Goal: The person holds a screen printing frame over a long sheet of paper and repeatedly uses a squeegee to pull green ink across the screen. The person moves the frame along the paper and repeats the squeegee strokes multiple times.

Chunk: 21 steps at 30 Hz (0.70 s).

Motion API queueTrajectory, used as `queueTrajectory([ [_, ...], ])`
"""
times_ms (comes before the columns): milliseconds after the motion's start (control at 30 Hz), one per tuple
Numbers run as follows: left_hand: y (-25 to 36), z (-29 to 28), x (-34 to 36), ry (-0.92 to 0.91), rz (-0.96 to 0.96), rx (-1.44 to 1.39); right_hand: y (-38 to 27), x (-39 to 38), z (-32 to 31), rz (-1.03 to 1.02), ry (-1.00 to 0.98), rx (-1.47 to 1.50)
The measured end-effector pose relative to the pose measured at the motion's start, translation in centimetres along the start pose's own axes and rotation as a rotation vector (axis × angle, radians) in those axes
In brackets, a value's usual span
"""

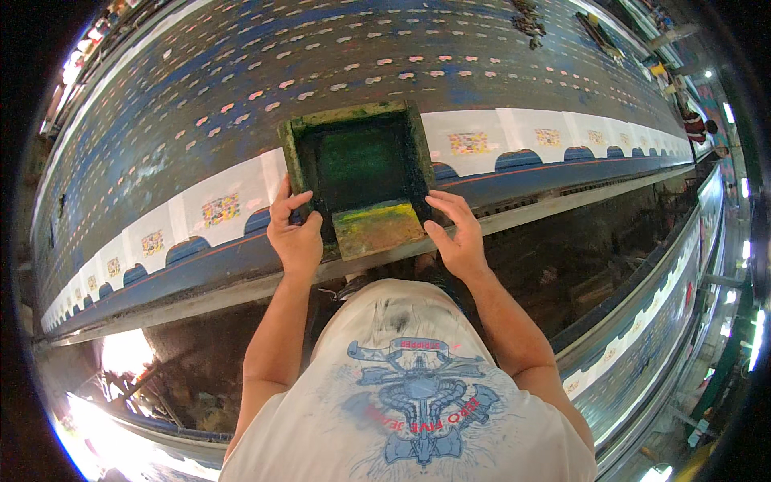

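Observation:
A screen printing frame point(353, 117), wooden and paint-stained, lies on the long table in front of me. Its recessed middle is dark green, and a yellow-smeared board point(377, 230) closes its near end. My left hand point(295, 233) grips the frame's near left corner, thumb and fingers bent around the side. At the near right corner, my right hand point(458, 237) holds the frame between thumb and fingers. White fabric pieces point(181, 217) with small multicoloured printed blocks run in a row to both sides. Whatever lies beneath the frame is hidden.
The dark printing table point(337, 48) is dotted with rows of pale marks, and a metal rail point(546, 210) runs along its near edge. Dark clumped items point(528, 22) lie on the far side. Another table point(642, 337) with white pieces stands behind me at right. A person point(700, 126) is far right.

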<state>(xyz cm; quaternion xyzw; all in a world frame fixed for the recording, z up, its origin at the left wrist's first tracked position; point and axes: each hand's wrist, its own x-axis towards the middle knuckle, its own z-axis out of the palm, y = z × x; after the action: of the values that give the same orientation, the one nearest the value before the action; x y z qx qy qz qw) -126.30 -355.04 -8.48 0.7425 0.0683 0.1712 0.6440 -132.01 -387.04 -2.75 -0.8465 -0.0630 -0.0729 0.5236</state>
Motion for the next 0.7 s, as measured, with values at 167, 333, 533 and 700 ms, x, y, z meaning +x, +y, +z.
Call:
queueTrajectory([
  [167, 0.8, 8.2, -1.6, -0.034, 0.1, -0.005, 5.0, -0.4, -6.6, -0.035, 0.056, 0.02],
  [333, 1.3, 17.7, -3.7, -0.064, 0.039, -0.081, 9.9, -0.4, -14.5, -0.074, 0.099, 0.006],
  [533, 2.0, 22.6, -5.5, -0.041, -0.084, -0.042, 13.4, -0.2, -20.7, -0.074, -0.028, 0.093],
  [700, 3.0, 23.8, -6.1, -0.004, -0.155, -0.104, 14.3, 0.1, -22.5, -0.099, -0.097, 0.096],
])
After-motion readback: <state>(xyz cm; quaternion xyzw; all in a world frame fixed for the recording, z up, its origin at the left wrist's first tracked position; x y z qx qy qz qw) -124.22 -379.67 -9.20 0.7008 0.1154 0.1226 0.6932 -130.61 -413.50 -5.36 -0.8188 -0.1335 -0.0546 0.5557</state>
